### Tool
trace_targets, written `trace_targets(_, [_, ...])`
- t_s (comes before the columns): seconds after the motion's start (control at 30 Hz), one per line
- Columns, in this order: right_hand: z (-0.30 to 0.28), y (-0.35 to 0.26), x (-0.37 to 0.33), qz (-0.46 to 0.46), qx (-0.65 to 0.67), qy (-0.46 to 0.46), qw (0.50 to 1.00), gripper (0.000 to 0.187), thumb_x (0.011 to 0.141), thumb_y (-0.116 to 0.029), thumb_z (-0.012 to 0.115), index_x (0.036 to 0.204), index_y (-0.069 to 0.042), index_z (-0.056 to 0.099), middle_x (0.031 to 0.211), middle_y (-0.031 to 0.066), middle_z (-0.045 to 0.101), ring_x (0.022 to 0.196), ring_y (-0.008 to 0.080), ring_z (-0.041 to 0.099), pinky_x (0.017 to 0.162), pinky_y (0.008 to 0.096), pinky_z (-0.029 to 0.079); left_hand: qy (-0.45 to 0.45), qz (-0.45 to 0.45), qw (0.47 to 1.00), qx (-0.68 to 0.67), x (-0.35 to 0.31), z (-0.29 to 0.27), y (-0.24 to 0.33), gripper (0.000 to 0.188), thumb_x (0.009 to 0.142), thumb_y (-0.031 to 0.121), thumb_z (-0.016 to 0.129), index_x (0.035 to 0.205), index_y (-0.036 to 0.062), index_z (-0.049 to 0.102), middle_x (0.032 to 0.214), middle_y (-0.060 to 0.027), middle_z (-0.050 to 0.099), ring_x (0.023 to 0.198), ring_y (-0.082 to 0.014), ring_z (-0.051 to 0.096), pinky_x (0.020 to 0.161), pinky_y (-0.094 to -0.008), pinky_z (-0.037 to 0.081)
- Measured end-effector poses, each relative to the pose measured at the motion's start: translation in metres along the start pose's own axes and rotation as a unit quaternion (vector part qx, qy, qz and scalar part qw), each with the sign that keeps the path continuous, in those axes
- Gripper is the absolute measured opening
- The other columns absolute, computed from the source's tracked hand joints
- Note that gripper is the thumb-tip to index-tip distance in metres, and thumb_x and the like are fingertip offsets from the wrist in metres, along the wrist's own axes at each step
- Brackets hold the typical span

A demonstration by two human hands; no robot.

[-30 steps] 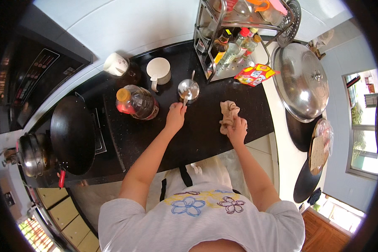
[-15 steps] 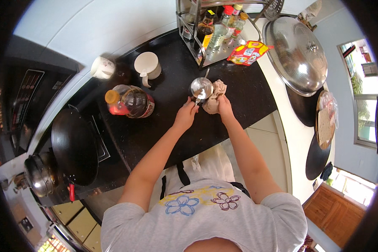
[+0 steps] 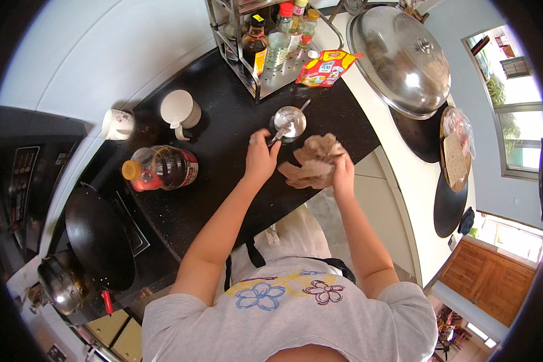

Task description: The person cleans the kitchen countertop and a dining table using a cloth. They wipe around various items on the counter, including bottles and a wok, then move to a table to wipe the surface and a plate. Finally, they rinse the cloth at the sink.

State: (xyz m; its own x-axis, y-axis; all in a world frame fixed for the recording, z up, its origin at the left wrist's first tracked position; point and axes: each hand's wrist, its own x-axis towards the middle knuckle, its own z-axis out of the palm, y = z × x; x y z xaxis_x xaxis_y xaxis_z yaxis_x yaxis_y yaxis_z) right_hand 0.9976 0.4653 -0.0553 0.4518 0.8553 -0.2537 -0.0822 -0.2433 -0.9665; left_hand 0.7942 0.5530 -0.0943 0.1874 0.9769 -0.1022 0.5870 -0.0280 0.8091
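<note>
Your right hand (image 3: 344,174) clamps the brown cloth (image 3: 314,161), fanned out leftward | your left hand (image 3: 261,159) is at the metal bowl (image 3: 292,121), grip I can't tell | red-and-yellow packet (image 3: 327,69) flashing printed labelling!

We see the left hand (image 3: 260,160) at the handle of a small shiny round container (image 3: 292,122), right hand (image 3: 343,175) gripping a crumpled brown cloth (image 3: 315,161) near it. Left on the dark counter (image 3: 220,160): lying bottle (image 3: 166,167), white mug (image 3: 178,109); farther back, we note a metal rack (image 3: 274,83).
</note>
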Motion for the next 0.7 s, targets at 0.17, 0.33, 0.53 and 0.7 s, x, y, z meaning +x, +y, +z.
trace_targets(0.17, [0.027,-0.021,0.062,-0.243,-0.231,-0.084,0.938,0.046,0.089,-0.014,0.059,0.134,-0.007,0.057,0.112,0.0146,0.059,0.106,0.0279,0.060,0.095,0.0342,0.046,-0.059,0.030,0.998,-0.021,0.020,-0.010,0.021,0.084,0.087,0.030,0.072,0.154,0.0141,0.025,0.088,-0.0170,0.068,0.081,-0.0343,0.066,0.068,-0.0426,0.050])
trace_targets(0.33, [0.065,-0.028,0.081,-0.156,-0.438,-0.158,0.871,0.059,0.084,-0.024,0.063,0.142,-0.024,0.051,0.120,0.0231,0.053,0.108,0.0416,0.058,0.095,0.0403,0.049,-0.063,0.064,0.994,0.056,0.028,-0.003,0.015,0.084,0.088,0.036,0.069,0.156,0.0202,0.021,0.080,-0.0185,0.068,0.070,-0.0369,0.066,0.061,-0.0444,0.051])
trace_targets(0.53, [0.056,0.014,0.033,-0.360,-0.517,-0.013,0.777,0.058,0.085,-0.023,0.061,0.142,-0.026,0.051,0.134,0.0267,0.048,0.120,0.0460,0.052,0.103,0.0542,0.040,-0.042,-0.005,0.993,0.110,0.014,0.031,0.029,0.093,0.086,0.016,0.063,0.156,0.0113,0.003,0.074,-0.0204,0.067,0.064,-0.0392,0.065,0.059,-0.0466,0.051])
trace_targets(0.7, [0.030,0.007,0.027,-0.257,-0.499,-0.096,0.822,0.056,0.081,-0.021,0.063,0.136,-0.032,0.057,0.127,0.0131,0.057,0.105,0.0330,0.060,0.083,0.0476,0.048,-0.051,0.070,0.995,-0.046,-0.005,0.039,0.030,0.094,0.082,0.006,0.063,0.152,0.0046,0.000,0.079,-0.0214,0.068,0.068,-0.0369,0.066,0.063,-0.0448,0.051])
